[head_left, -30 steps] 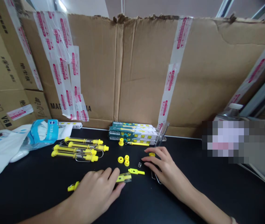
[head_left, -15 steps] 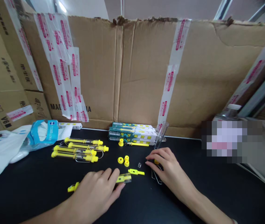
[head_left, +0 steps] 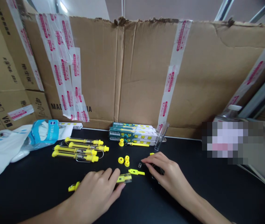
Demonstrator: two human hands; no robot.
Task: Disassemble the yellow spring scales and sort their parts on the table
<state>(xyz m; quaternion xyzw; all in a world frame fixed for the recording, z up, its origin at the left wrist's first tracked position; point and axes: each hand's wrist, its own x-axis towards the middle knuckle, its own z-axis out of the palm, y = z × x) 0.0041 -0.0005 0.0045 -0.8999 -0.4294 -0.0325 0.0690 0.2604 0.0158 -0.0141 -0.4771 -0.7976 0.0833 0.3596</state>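
the left hand [head_left: 95,194] lies over a clear tube [head_left: 124,178] on the black table [head_left: 29,202], its fingers [head_left: 107,177] curled across the tube's near end and closed around it, with a yellow slider [head_left: 123,178] visible inside the tube. a yellow handle [head_left: 72,188] sticks out past the hand on the far side. the right hand [head_left: 169,174] is just beside a yellow tab [head_left: 136,172], its fingers [head_left: 152,161] drawn narrow and curved over a wire hook [head_left: 155,178]; whether they hold anything cannot be told, as the hand hides it. a tiny clear sleeve [head_left: 139,165] sits just past the fingertips, and a small yellow piece [head_left: 152,153] lies beyond them. between the hands are three yellow rings [head_left: 121,160], and farther back stand a yellow cap [head_left: 121,142] and a yellow rod [head_left: 138,144]. four assembled spring scales [head_left: 81,149] lie side by side to the left. a stack of slim boxes [head_left: 132,133] sits against a cardboard wall [head_left: 146,71], with an empty-looking glass tube [head_left: 159,140] tilted beside it. at far left, a blue packet [head_left: 44,132] rests on a white plastic bag [head_left: 4,152]; the packet's contents are hard to make out.
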